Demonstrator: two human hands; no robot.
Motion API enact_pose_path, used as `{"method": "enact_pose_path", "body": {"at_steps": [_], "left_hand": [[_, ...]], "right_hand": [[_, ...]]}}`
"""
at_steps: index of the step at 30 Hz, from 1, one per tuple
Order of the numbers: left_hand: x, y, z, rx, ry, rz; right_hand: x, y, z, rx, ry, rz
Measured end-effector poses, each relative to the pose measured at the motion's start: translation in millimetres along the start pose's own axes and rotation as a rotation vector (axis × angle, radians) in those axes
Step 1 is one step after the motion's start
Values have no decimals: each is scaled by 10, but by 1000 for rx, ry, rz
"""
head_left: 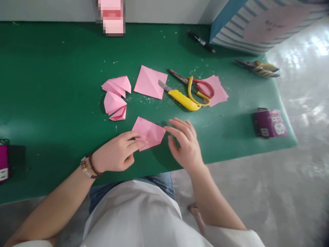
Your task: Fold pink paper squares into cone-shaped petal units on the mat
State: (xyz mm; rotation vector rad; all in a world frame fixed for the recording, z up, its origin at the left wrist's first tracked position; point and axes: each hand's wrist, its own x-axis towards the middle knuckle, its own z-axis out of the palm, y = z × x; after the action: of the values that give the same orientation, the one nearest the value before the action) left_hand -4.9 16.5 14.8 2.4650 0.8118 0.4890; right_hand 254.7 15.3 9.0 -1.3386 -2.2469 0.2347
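My left hand rests its fingertips on a folded pink paper lying on the green tabletop and appears to hold it down. My right hand hovers at that paper's right corner, fingers apart, holding nothing. A beaded bracelet circles my left wrist. Farther up lie several folded pink paper pieces and a creased pink square. Beyond them are a yellow utility knife, red-and-yellow-handled scissors and loose pink sheets.
Yellow-handled pliers and a black marker lie near the table's far side. A purple box stands near the right edge, a blue striped box at the back corner. Paper scraps dot the table.
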Motion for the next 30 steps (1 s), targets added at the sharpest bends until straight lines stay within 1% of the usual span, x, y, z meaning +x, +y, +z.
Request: {"method": "enact_pose_path", "body": {"at_steps": [3, 5, 10, 15, 18, 20, 24, 30], "left_hand": [[8, -17, -3, 0, 38, 80], [17, -22, -10, -2, 49, 99], [43, -23, -22, 58, 85, 108], [50, -43, -32, 187, 23, 77], [48, -45, -26, 222, -7, 56], [44, -34, -8, 222, -8, 49], [28, -4, 40, 190, -7, 47], [8, -19, 23, 97, -8, 98]], "right_hand": [[77, 226, -79, -59, -101, -112], [123, 273, -78, -47, -147, -178], [149, 227, -27, 0, -171, -282], [50, 181, -53, 4, -136, -328], [24, 131, -82, 46, -136, -357], [30, 92, -87, 93, -154, -352], [56, 37, -51, 153, -184, -255], [80, -8, 37, 137, -152, -139]]}}
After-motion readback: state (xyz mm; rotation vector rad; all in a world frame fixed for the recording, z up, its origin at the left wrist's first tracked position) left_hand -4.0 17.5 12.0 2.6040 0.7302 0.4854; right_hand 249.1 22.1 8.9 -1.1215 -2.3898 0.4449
